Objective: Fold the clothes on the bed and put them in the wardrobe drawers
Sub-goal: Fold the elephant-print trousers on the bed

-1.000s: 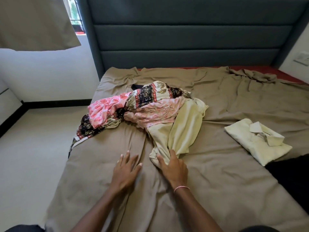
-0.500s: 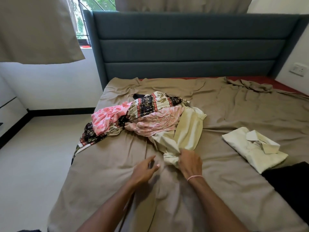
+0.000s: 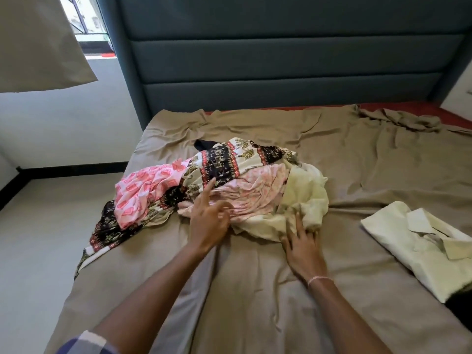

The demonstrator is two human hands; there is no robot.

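Light: soft daylight from the window [image 3: 86, 24] beyond the bed's [image 3: 255, 290] far left corner, blown out white.
Shadows: faint, in creases.
Blur: left hand [image 3: 208, 223] slightly smeared.
Edges: headboard [image 3: 281, 60] lines bow.

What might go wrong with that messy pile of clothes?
The yellow cloth is tangled with the pink top, so tugging it with the right hand may drag the whole pile along. The patterned dress hangs over the edge of the bed and might slide onto the floor.
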